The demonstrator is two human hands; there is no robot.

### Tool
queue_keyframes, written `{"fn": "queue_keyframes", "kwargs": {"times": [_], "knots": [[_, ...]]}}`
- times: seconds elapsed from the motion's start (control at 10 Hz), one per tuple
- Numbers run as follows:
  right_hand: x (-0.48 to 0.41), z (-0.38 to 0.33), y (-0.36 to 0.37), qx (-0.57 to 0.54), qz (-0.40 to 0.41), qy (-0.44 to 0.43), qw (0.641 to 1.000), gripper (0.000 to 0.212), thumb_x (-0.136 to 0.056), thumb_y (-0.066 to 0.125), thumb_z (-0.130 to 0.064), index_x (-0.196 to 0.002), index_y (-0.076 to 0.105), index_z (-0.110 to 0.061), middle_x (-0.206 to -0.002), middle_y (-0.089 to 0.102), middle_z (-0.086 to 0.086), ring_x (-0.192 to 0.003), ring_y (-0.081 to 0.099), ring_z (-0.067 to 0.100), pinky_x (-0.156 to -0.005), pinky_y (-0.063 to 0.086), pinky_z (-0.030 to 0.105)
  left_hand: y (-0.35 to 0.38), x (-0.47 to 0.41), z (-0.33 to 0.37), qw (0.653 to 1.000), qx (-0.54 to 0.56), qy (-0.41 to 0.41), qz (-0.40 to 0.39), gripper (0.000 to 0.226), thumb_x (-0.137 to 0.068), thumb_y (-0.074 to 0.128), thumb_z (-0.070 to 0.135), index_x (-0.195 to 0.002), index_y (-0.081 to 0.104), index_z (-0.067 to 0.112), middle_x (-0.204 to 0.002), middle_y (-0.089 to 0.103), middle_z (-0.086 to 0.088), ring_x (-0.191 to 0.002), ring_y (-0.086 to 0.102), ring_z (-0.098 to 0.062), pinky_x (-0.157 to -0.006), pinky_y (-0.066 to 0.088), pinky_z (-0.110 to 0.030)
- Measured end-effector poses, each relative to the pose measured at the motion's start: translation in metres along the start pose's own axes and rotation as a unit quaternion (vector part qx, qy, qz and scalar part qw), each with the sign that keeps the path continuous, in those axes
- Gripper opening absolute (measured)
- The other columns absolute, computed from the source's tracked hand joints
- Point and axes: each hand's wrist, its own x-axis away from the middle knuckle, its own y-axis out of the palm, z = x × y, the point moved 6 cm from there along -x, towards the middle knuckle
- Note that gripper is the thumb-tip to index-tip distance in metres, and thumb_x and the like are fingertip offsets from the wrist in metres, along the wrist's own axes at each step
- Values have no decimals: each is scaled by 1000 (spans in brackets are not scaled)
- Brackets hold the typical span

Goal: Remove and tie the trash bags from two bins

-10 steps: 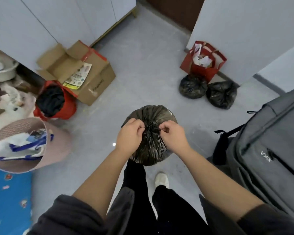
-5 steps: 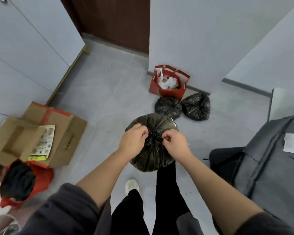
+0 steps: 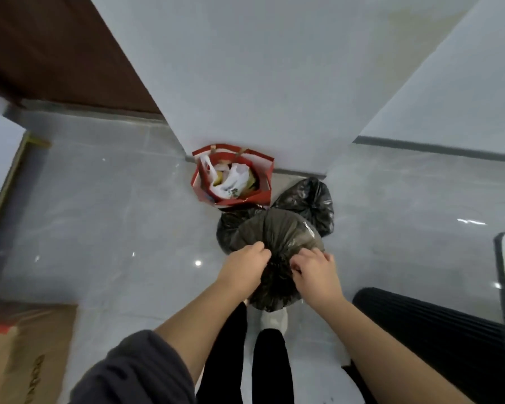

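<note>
**Three black bags, one of them in hand**

A red paper bag stuffed with white plastic stands at the wall corner. Just beside it lie a far floor bag and a near floor bag, which is partly hidden behind the held trash bag. That bag hangs above a white shoe. The left hand and right hand both pinch its gathered neck. One cardboard box sits lower left. The floor is glossy grey tile, with white walls and a brown door.
</note>
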Motion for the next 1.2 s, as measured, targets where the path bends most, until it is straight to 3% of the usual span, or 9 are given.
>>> {"fn": "queue_keyframes", "kwargs": {"times": [0.1,0.2,0.3,0.5,0.7,0.8,1.0,1.1,1.2], "knots": [[-60,47,39,14,19,15,1000,22,-60,76,-5,-60,64,-24,-64,56,-7,-65,57,23,-63,35,32,41,-85,-11,999,-2,34,-18,7,-90,51,8,-96,54,12,-102,49,-6,-93,56,-27,-59,33,-35],[-111,95,73,24,41,40,998,15,-65,64,-7,-60,64,-22,-64,58,-6,-66,59,26,-64,38,34,71,-158,-14,998,-1,58,-18,11,-88,52,4,-96,52,12,-103,48,-6,-92,55,-27,-59,32,-35],[-153,138,95,18,48,77,996,18,-67,66,-1,-64,66,-19,-71,62,-3,-73,60,29,-69,35,36,92,-216,-12,998,3,61,-9,13,-88,52,3,-96,50,12,-103,47,-6,-91,55,-27,-61,32,-34],[-216,190,135,-7,56,118,991,18,-83,55,-8,-84,71,-17,-91,64,1,-93,57,28,-74,24,31,134,-298,-23,999,1,49,23,11,-89,52,3,-96,51,11,-102,48,-6,-91,54,-27,-60,33,-35],[-252,212,188,-73,87,186,976,15,-87,54,-10,-95,67,-14,-104,56,2,-91,55,26,-58,37,29,185,-344,-51,996,-26,27,81,13,-91,54,12,-103,52,16,-104,52,-3,-96,52,-23,-55,29,-33],[-262,214,211,-104,88,200,970,29,-84,54,-5,-110,62,-12,-123,53,2,-109,51,27,-72,48,35,205,-351,-60,996,-9,13,90,23,-92,52,14,-114,47,16,-113,49,-4,-104,48,-25,-62,38,-34],[-260,213,232,-120,16,152,981,54,-90,56,-14,-140,37,-7,-154,26,5,-142,23,25,-111,32,41,219,-344,-68,999,-30,26,33,60,-87,54,15,-141,28,15,-135,38,-4,-121,41,-26,-88,43,-38],[-243,207,220,-46,-62,135,988,66,-91,58,-25,-147,24,-16,-159,13,3,-146,11,25,-115,26,46,211,-326,-66,999,-21,24,-40,73,-87,52,13,-149,14,16,-145,30,-5,-128,35,-27,-95,40,-42],[-224,191,194,8,-100,128,987,74,-90,58,-32,-150,14,-25,-160,8,2,-147,5,26,-116,20,47,185,-297,-65,995,-34,15,-94,72,-89,53,17,-149,12,17,-149,27,-6,-133,31,-28,-102,37,-44]]}}
